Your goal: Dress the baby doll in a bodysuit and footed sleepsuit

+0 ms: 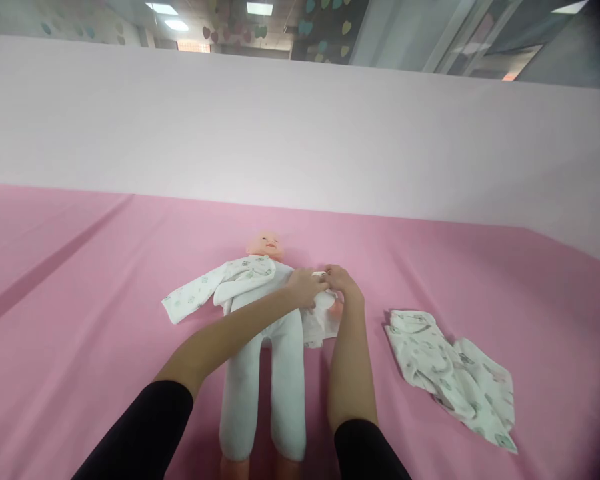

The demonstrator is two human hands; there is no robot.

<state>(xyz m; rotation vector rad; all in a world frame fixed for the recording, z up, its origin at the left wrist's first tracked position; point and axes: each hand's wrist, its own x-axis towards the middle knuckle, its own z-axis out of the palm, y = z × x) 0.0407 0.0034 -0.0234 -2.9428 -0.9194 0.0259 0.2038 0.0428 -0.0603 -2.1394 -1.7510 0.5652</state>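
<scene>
A baby doll lies on its back with its head at the far end, in a white body and leggings. A white printed baby shirt covers its arm on the left, with that sleeve stretched out flat. On the right side the shirt lies bunched and partly inside out by the doll's hand. My left hand reaches across the doll's body, fingers closed on the shirt's cloth. Right beside it my right hand pinches the same cloth from the other side. My fingers hide part of the bunched sleeve.
A crumpled pair of white printed baby trousers lies to the right on the pink sheet. Behind the sheet rises a white padded wall, with glass above it.
</scene>
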